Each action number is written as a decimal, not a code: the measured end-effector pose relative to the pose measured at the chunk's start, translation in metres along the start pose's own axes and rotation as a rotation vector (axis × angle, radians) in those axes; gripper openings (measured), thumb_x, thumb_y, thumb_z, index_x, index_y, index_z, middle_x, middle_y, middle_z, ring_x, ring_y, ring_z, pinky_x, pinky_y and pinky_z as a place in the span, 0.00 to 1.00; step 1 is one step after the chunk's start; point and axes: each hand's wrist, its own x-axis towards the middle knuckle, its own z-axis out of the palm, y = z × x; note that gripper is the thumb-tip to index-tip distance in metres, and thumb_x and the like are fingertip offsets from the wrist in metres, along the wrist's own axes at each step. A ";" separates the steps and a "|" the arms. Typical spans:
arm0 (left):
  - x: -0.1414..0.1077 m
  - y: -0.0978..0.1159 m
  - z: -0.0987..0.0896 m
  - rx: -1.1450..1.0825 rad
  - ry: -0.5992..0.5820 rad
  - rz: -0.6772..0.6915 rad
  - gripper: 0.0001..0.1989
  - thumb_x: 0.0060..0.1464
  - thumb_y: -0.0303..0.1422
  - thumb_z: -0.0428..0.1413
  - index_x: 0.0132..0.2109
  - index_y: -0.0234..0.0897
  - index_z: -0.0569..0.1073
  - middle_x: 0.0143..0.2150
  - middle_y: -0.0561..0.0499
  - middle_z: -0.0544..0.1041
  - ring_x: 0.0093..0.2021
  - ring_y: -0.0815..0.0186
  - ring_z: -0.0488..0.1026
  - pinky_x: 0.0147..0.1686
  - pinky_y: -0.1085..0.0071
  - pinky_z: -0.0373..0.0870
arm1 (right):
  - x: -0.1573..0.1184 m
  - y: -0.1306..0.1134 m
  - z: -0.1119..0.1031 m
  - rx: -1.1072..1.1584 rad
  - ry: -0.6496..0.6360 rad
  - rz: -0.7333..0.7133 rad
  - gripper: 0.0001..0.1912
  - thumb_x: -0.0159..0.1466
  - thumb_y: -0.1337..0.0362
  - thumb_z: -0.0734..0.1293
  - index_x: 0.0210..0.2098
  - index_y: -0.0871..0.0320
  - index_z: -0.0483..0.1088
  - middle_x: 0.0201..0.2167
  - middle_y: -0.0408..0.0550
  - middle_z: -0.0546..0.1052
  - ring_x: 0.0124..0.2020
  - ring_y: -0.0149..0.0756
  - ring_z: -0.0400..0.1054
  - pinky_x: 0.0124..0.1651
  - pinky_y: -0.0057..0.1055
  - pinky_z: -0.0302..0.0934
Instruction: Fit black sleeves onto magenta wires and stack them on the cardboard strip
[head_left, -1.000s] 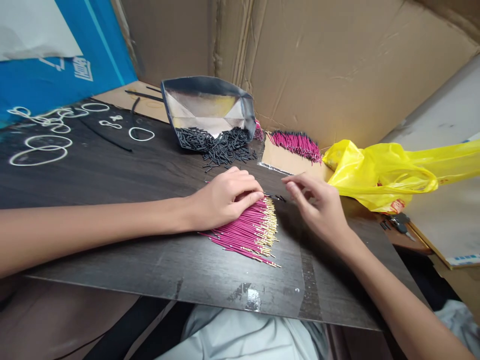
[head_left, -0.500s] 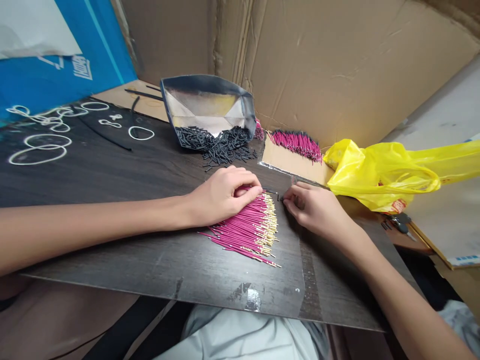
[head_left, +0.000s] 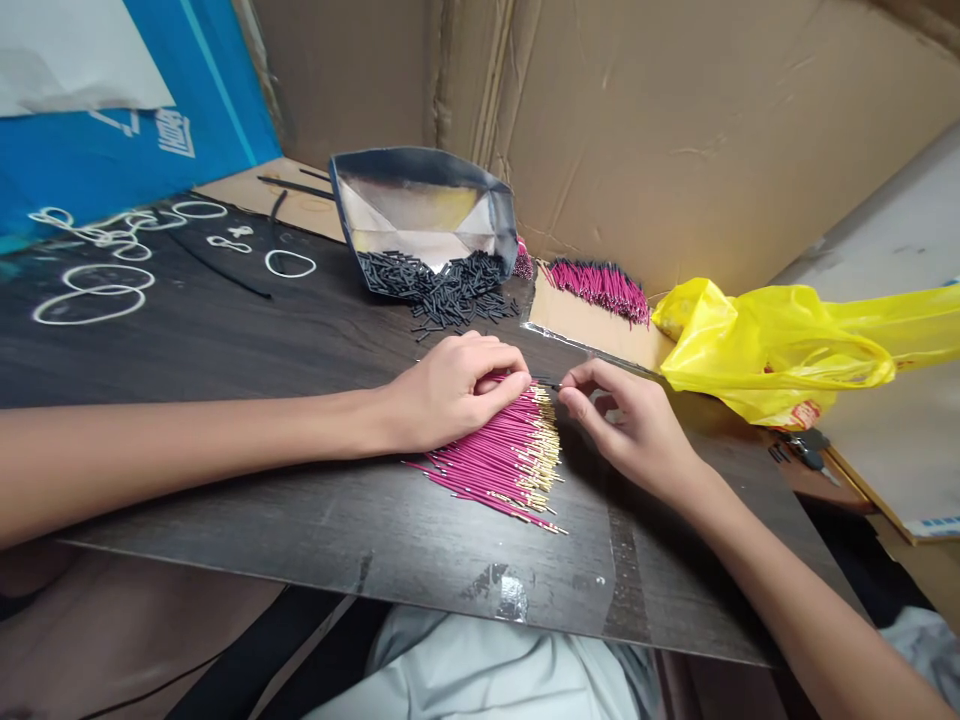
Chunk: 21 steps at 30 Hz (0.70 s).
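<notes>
- Head view: I saw the left hand (head_left: 457,392) resting over pink wires (head_left: 480,445) on the table (head_left: 330,520); its grip I could not tell.
- Right hand (head_left: 628,420) had a narrow grip, pinching one black tube (head_left: 549,385) at these wires' far edge.

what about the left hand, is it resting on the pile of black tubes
No, the left hand rests on the fan of pink wires, and the black tubes lie apart, farther back.
</notes>
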 end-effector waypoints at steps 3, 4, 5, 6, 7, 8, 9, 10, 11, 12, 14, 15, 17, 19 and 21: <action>0.000 0.000 0.000 0.002 -0.008 0.004 0.10 0.65 0.32 0.51 0.36 0.35 0.75 0.32 0.54 0.75 0.35 0.68 0.67 0.41 0.69 0.60 | 0.000 0.001 0.002 -0.025 0.010 -0.011 0.04 0.71 0.65 0.64 0.40 0.58 0.69 0.34 0.43 0.74 0.32 0.28 0.67 0.33 0.25 0.62; 0.000 0.000 0.000 0.003 -0.008 0.005 0.10 0.65 0.32 0.51 0.36 0.35 0.75 0.33 0.54 0.75 0.35 0.68 0.68 0.41 0.69 0.60 | 0.000 0.002 0.003 -0.039 0.011 -0.018 0.04 0.70 0.65 0.64 0.40 0.58 0.69 0.34 0.44 0.74 0.32 0.28 0.67 0.33 0.25 0.62; 0.000 0.000 0.000 0.005 -0.009 0.006 0.10 0.65 0.32 0.51 0.37 0.35 0.75 0.33 0.53 0.75 0.35 0.68 0.68 0.41 0.69 0.60 | 0.000 0.002 0.003 -0.053 0.014 -0.026 0.04 0.70 0.65 0.64 0.40 0.58 0.69 0.34 0.44 0.74 0.31 0.28 0.67 0.33 0.26 0.62; 0.000 0.000 0.000 0.007 -0.008 0.008 0.11 0.65 0.32 0.51 0.37 0.35 0.75 0.33 0.53 0.75 0.35 0.67 0.68 0.41 0.69 0.61 | 0.000 0.002 0.003 -0.065 0.019 -0.033 0.03 0.70 0.65 0.64 0.40 0.58 0.69 0.34 0.44 0.75 0.31 0.28 0.67 0.32 0.26 0.62; 0.000 0.000 0.000 0.008 -0.007 0.009 0.11 0.65 0.32 0.51 0.37 0.35 0.75 0.33 0.53 0.75 0.35 0.67 0.68 0.41 0.69 0.61 | 0.000 0.002 0.003 -0.073 0.023 -0.037 0.03 0.70 0.65 0.64 0.40 0.58 0.69 0.35 0.44 0.75 0.32 0.28 0.67 0.32 0.25 0.62; 0.000 0.000 0.000 0.009 -0.004 0.010 0.11 0.65 0.32 0.51 0.37 0.35 0.75 0.33 0.53 0.75 0.35 0.67 0.68 0.41 0.69 0.61 | 0.000 0.002 0.003 -0.076 0.026 -0.039 0.03 0.70 0.66 0.64 0.40 0.58 0.69 0.35 0.44 0.74 0.32 0.28 0.67 0.32 0.25 0.62; 0.000 0.000 0.000 0.010 -0.003 0.011 0.11 0.65 0.32 0.51 0.36 0.35 0.75 0.33 0.53 0.75 0.35 0.67 0.68 0.41 0.69 0.61 | 0.000 0.002 0.003 -0.076 0.028 -0.041 0.03 0.70 0.66 0.64 0.40 0.58 0.69 0.35 0.44 0.74 0.32 0.28 0.67 0.32 0.25 0.62; 0.000 0.000 0.001 0.011 -0.004 0.011 0.11 0.65 0.32 0.51 0.36 0.35 0.75 0.33 0.53 0.75 0.35 0.67 0.68 0.41 0.69 0.61 | 0.000 0.002 0.002 -0.076 0.030 -0.042 0.03 0.70 0.66 0.64 0.40 0.58 0.69 0.35 0.44 0.74 0.33 0.28 0.67 0.32 0.25 0.62; 0.000 0.000 0.001 0.013 -0.003 0.010 0.11 0.65 0.32 0.51 0.36 0.35 0.75 0.33 0.53 0.75 0.35 0.68 0.68 0.41 0.69 0.61 | 0.000 0.002 0.002 -0.078 0.032 -0.044 0.03 0.70 0.66 0.64 0.40 0.58 0.68 0.35 0.44 0.75 0.33 0.28 0.67 0.32 0.25 0.62; 0.000 0.000 0.001 0.016 -0.005 0.010 0.11 0.65 0.32 0.51 0.36 0.35 0.75 0.33 0.53 0.75 0.35 0.67 0.68 0.41 0.69 0.61 | 0.000 0.002 0.002 -0.080 0.032 -0.045 0.03 0.70 0.66 0.64 0.40 0.58 0.68 0.35 0.44 0.75 0.33 0.28 0.67 0.33 0.25 0.62; 0.000 0.001 0.001 0.023 -0.007 0.008 0.11 0.65 0.32 0.51 0.36 0.35 0.75 0.33 0.53 0.75 0.35 0.67 0.68 0.41 0.69 0.61 | 0.000 0.002 0.002 -0.078 0.029 -0.040 0.03 0.71 0.65 0.63 0.40 0.57 0.68 0.35 0.44 0.75 0.33 0.29 0.68 0.33 0.26 0.63; 0.000 0.001 0.001 0.025 -0.007 0.007 0.11 0.65 0.32 0.51 0.36 0.35 0.75 0.33 0.53 0.75 0.35 0.67 0.68 0.41 0.69 0.61 | 0.000 0.002 0.002 -0.074 0.026 -0.035 0.04 0.71 0.64 0.63 0.41 0.57 0.68 0.35 0.44 0.75 0.32 0.29 0.68 0.34 0.27 0.64; 0.000 0.000 0.001 0.027 -0.004 0.009 0.11 0.65 0.32 0.51 0.36 0.35 0.75 0.33 0.53 0.75 0.35 0.67 0.68 0.41 0.69 0.61 | -0.001 0.002 0.002 -0.061 0.023 -0.023 0.04 0.71 0.64 0.63 0.41 0.57 0.69 0.35 0.45 0.76 0.32 0.30 0.69 0.35 0.28 0.65; 0.000 0.000 0.001 0.024 -0.003 0.016 0.11 0.65 0.32 0.51 0.37 0.35 0.75 0.33 0.53 0.75 0.35 0.67 0.68 0.41 0.69 0.61 | -0.002 0.002 0.004 -0.026 0.043 -0.005 0.04 0.71 0.63 0.63 0.41 0.56 0.68 0.35 0.45 0.76 0.33 0.31 0.71 0.35 0.29 0.67; 0.000 0.000 0.001 0.021 -0.011 0.021 0.10 0.65 0.32 0.51 0.37 0.35 0.75 0.34 0.53 0.76 0.36 0.67 0.68 0.42 0.69 0.60 | -0.003 0.002 0.006 0.040 0.083 0.026 0.04 0.70 0.63 0.65 0.42 0.56 0.67 0.36 0.45 0.76 0.33 0.31 0.72 0.34 0.28 0.69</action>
